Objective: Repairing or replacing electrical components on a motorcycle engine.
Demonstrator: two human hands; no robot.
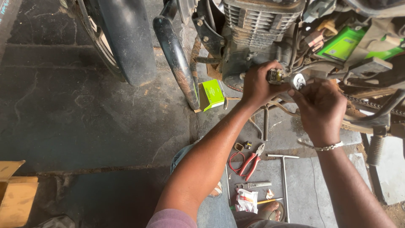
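My left hand (258, 84) grips a small metal-and-yellow part (276, 76) held up against the lower side of a motorcycle engine (253, 29). My right hand (320, 107) is closed just to its right, fingers pinched on a silver fitting (298, 80) joined to that part. A metal bracelet sits on my right wrist. Both hands work close together, below the engine's finned cylinder.
A green and white box (211, 95) lies on the stone floor by the black crash guard (177, 59). Red-handled pliers (252, 162), a T-handle wrench (284, 177), a red wire loop and small parts lie near my foot. The front wheel (118, 38) stands left; a cardboard box (14, 194) sits bottom left.
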